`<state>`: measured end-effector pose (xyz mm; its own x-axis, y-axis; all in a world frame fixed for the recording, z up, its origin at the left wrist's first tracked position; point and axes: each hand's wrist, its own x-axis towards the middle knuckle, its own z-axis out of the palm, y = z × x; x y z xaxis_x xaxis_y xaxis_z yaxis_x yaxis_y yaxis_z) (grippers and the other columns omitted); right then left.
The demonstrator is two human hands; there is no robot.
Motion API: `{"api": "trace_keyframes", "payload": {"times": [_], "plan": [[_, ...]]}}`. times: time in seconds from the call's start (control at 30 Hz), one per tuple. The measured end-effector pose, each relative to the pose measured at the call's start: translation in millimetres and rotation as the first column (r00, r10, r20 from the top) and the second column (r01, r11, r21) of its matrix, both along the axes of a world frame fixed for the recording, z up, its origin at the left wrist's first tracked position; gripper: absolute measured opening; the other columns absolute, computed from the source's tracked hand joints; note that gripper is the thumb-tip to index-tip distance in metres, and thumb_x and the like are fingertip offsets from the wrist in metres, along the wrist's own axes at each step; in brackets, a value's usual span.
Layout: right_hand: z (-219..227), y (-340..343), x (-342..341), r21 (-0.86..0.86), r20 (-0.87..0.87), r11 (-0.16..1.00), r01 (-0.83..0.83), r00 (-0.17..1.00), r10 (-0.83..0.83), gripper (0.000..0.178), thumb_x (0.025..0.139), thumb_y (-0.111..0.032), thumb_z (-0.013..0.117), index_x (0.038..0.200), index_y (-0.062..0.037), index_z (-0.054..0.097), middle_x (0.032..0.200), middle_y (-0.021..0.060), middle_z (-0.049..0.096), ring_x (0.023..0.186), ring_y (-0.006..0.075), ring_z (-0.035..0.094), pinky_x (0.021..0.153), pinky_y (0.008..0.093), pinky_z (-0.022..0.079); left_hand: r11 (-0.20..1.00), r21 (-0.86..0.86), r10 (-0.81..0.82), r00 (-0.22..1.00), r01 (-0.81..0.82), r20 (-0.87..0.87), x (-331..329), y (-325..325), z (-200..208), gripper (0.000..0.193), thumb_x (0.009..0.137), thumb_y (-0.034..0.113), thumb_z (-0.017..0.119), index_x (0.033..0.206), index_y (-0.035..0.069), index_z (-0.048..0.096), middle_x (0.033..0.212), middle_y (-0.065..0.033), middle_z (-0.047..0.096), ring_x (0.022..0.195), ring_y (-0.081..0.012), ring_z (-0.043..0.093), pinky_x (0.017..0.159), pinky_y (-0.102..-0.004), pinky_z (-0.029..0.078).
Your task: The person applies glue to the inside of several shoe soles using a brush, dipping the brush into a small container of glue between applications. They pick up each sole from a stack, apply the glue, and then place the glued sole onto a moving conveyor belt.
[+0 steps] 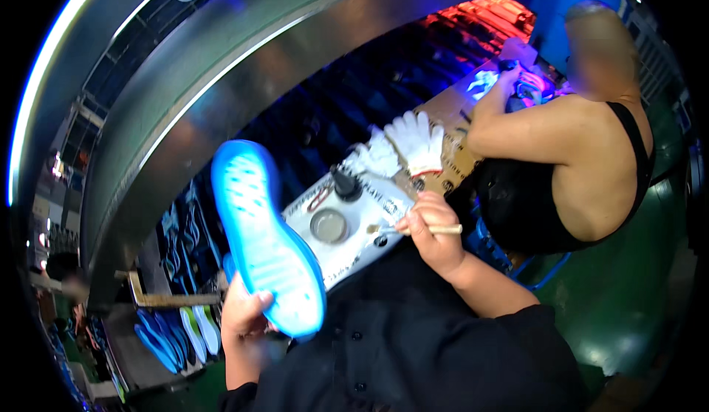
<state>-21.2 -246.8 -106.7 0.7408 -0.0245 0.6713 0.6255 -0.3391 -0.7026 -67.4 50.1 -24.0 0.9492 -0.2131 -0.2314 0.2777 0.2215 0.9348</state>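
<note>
In my left hand (pixel 244 310) is a blue shoe sole (pixel 266 227), gripped at its lower end with the thumb over the rim. It stands tilted up, its pale inner face glowing brightly toward me. My right hand (pixel 436 236) pinches a small brush (pixel 445 229) with a light wooden handle, its bristles pointing left. The brush is apart from the sole, over a white board (pixel 354 253). On that board sit a round shallow cup of greyish stuff (pixel 329 226) and a dark bottle (pixel 346 183).
White work gloves (pixel 415 140) lie beyond the board on brown cardboard (pixel 452 162). A co-worker (pixel 569 128) sits close at my right, hands on brightly lit pieces. A curved metal housing (pixel 214 65) arches overhead across a dark conveyor. Several soles (pixel 171 338) rest on a lower-left shelf.
</note>
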Motion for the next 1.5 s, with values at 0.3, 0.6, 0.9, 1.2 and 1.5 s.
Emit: {"api": "trace_keyframes", "payload": {"times": [0.3,0.6,0.9,1.2,1.5], "plan": [[-23.0,-50.2,-10.1,0.063,-0.14,0.98,0.188,0.974,-0.178,0.023,0.083,-0.009,0.056,0.062,-0.0057,0.063,0.059,0.0067,0.059,0.062,0.0255,0.055,0.07,0.0349,0.041,0.723,-0.266,-0.589,0.77,0.638,0.247,204.9,-171.1,95.1,0.04,0.083,0.02,0.064,0.113,-0.001,0.049,0.082,-0.0083,0.064,0.067,-0.013,0.063,0.058,-0.0236,0.052],[-47.6,-68.7,-11.2,0.102,-0.219,0.97,0.219,0.957,-0.193,0.028,0.087,-0.01,0.051,0.063,-0.0045,0.063,0.057,0.0045,0.059,0.06,0.0214,0.055,0.074,0.0354,0.041,0.827,-0.517,-0.216,0.974,0.222,0.071,192.2,-241.8,88.6,0.06,0.08,0.003,0.063,0.134,0.005,0.036,0.106,-0.019,0.058,0.091,-0.0288,0.062,0.084,-0.0381,0.051],[-59.5,-43.8,-7.1,0.268,-0.333,0.958,0.103,0.943,-0.008,0.025,0.088,-0.013,0.054,0.067,-0.0043,0.065,0.058,0.0069,0.058,0.061,0.0229,0.056,0.064,0.0335,0.042,0.939,0.331,0.102,0.995,-0.098,0.007,35.1,36.8,-119.8,0.019,0.087,0.019,0.057,0.074,0.009,0.049,0.054,0.0022,0.041,0.042,-0.0092,0.035,0.049,-0.0271,0.041],[-57.0,-5.6,-0.9,0.306,-0.471,0.952,-0.002,0.868,0.153,0.03,0.092,-0.014,0.049,0.071,0.0016,0.063,0.063,0.0072,0.06,0.058,0.0121,0.055,0.056,0.0249,0.043,0.838,0.151,0.487,0.593,-0.525,-0.642,-133.6,135.0,-271.0,0.056,0.086,0.049,0.054,0.119,0.005,0.049,0.103,-0.0133,0.059,0.089,-0.0285,0.059,0.082,-0.0402,0.05],[-58.9,24.2,22.2,0.313,-0.532,0.95,-0.002,0.828,0.177,0.03,0.092,-0.02,0.052,0.075,0.0012,0.065,0.066,0.0065,0.062,0.059,0.0106,0.057,0.057,0.0243,0.045,0.708,-0.184,0.342,0.559,-0.682,-0.755,-73.0,96.7,-236.8,0.02,0.09,0.012,0.053,0.104,-0.002,0.053,0.092,-0.011,0.063,0.076,-0.0191,0.063,0.062,-0.0281,0.053]]}}
